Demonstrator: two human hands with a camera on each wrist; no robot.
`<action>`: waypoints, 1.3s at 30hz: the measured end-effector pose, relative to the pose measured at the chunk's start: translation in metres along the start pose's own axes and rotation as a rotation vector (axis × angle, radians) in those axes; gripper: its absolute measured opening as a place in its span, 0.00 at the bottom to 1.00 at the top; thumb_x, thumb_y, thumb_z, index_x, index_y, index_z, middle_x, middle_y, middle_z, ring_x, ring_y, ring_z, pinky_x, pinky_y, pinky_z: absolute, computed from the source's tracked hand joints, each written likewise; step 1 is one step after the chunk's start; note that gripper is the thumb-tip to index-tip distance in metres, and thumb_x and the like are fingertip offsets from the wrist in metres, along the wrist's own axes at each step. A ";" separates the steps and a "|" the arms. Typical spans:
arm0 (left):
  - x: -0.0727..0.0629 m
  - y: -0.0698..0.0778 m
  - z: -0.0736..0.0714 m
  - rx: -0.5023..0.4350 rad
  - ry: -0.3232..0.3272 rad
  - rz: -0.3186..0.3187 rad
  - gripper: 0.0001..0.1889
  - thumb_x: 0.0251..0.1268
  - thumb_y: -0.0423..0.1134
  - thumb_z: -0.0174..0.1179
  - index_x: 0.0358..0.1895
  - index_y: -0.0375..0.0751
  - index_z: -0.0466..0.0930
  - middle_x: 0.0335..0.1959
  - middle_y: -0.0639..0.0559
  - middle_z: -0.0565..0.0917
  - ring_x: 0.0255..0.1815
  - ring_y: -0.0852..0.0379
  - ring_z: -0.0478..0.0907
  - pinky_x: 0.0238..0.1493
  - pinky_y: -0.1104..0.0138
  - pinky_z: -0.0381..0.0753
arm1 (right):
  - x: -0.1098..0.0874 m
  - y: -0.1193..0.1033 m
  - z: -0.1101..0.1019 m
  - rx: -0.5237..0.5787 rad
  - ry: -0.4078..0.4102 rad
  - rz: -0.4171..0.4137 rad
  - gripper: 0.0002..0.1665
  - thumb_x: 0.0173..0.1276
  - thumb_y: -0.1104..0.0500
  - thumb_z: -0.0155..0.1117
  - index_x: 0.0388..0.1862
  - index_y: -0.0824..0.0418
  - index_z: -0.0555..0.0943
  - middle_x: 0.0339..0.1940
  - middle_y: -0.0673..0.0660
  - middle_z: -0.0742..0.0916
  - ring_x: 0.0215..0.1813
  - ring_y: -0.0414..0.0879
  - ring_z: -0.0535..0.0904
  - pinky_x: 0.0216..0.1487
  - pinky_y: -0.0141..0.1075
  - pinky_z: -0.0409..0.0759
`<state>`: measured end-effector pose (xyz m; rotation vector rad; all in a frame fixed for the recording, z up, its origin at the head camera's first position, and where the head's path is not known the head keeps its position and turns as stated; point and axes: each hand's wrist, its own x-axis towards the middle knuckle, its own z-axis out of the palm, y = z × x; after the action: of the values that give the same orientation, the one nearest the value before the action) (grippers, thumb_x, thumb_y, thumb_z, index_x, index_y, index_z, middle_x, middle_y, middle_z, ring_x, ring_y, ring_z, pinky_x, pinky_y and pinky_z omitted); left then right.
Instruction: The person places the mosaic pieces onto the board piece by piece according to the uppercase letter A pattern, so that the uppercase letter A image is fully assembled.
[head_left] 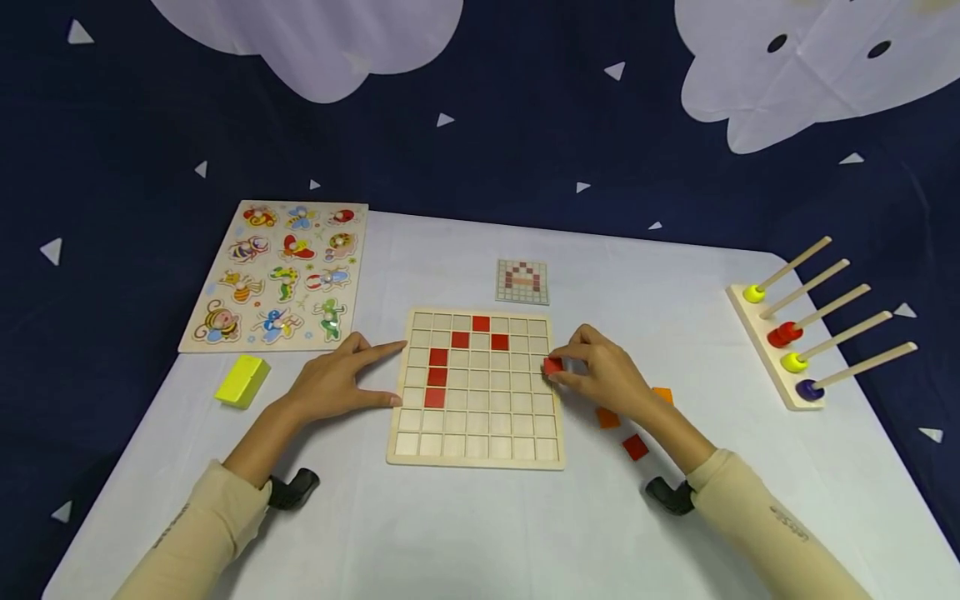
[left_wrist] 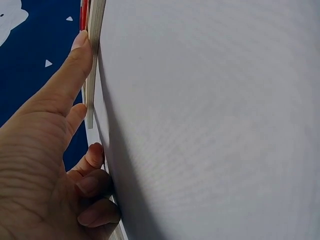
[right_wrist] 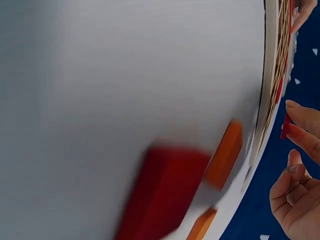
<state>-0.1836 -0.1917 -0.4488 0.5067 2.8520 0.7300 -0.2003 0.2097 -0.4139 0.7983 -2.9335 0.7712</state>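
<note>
A wooden grid board (head_left: 480,388) lies on the white table, with several red square tiles (head_left: 437,377) set in its cells in a slanting and upright line. My left hand (head_left: 333,383) touches the board's left edge with thumb and index finger stretched out; in the left wrist view its other fingers curl loosely near the table. Between the thumb and fingers of my right hand (head_left: 606,371) a red tile (head_left: 552,366) is pinched, held at the board's right edge. Near the right forearm lie another red tile (head_left: 635,447) and two orange tiles (head_left: 608,417), one partly hidden by the arm.
Behind the board rests a small pattern card (head_left: 522,282). An insect puzzle board (head_left: 273,277) occupies the back left, with a yellow block (head_left: 242,381) in front. At right stands a wooden peg stand (head_left: 776,350) with coloured beads and upright rods.
</note>
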 end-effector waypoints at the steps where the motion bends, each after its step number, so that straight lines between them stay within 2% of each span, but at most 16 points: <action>1: 0.000 0.000 0.000 -0.001 -0.001 0.000 0.46 0.46 0.69 0.70 0.72 0.60 0.69 0.37 0.52 0.68 0.25 0.58 0.60 0.25 0.65 0.60 | 0.003 -0.002 0.002 -0.002 -0.003 -0.007 0.18 0.58 0.57 0.77 0.46 0.62 0.88 0.35 0.57 0.77 0.29 0.41 0.65 0.29 0.33 0.65; 6: 0.000 0.001 0.000 -0.004 -0.003 -0.001 0.46 0.46 0.68 0.71 0.72 0.59 0.70 0.37 0.52 0.68 0.25 0.58 0.60 0.25 0.65 0.59 | 0.016 -0.012 0.011 -0.003 -0.028 -0.021 0.19 0.60 0.54 0.76 0.48 0.61 0.88 0.36 0.56 0.77 0.30 0.42 0.66 0.30 0.33 0.66; 16: 0.000 0.001 0.000 0.000 -0.002 0.002 0.46 0.46 0.68 0.71 0.72 0.60 0.70 0.38 0.52 0.68 0.25 0.58 0.60 0.26 0.65 0.59 | 0.030 -0.020 0.023 -0.024 -0.048 0.018 0.17 0.61 0.53 0.75 0.47 0.60 0.89 0.37 0.53 0.78 0.31 0.41 0.71 0.31 0.34 0.70; 28: 0.001 0.001 -0.002 0.001 -0.009 0.004 0.46 0.46 0.70 0.70 0.72 0.61 0.69 0.38 0.52 0.68 0.25 0.58 0.61 0.25 0.65 0.60 | 0.034 -0.022 0.025 -0.011 -0.052 0.083 0.18 0.58 0.53 0.77 0.46 0.59 0.90 0.36 0.52 0.76 0.32 0.42 0.70 0.33 0.36 0.70; 35: 0.001 0.002 -0.002 0.004 -0.004 0.008 0.46 0.46 0.68 0.71 0.72 0.60 0.69 0.37 0.52 0.68 0.24 0.58 0.60 0.25 0.65 0.60 | 0.034 -0.023 0.024 -0.009 -0.087 0.098 0.21 0.59 0.52 0.77 0.50 0.58 0.88 0.38 0.53 0.78 0.31 0.43 0.71 0.32 0.36 0.70; 39: -0.001 0.003 -0.002 0.001 -0.004 0.004 0.46 0.47 0.68 0.70 0.72 0.59 0.69 0.37 0.52 0.68 0.25 0.58 0.60 0.25 0.65 0.59 | 0.029 -0.023 0.014 -0.005 -0.087 0.079 0.25 0.60 0.50 0.76 0.54 0.59 0.86 0.39 0.55 0.79 0.31 0.43 0.71 0.32 0.36 0.70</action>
<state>-0.1827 -0.1906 -0.4456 0.5136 2.8490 0.7271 -0.2124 0.1721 -0.4117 0.7386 -3.0596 0.7524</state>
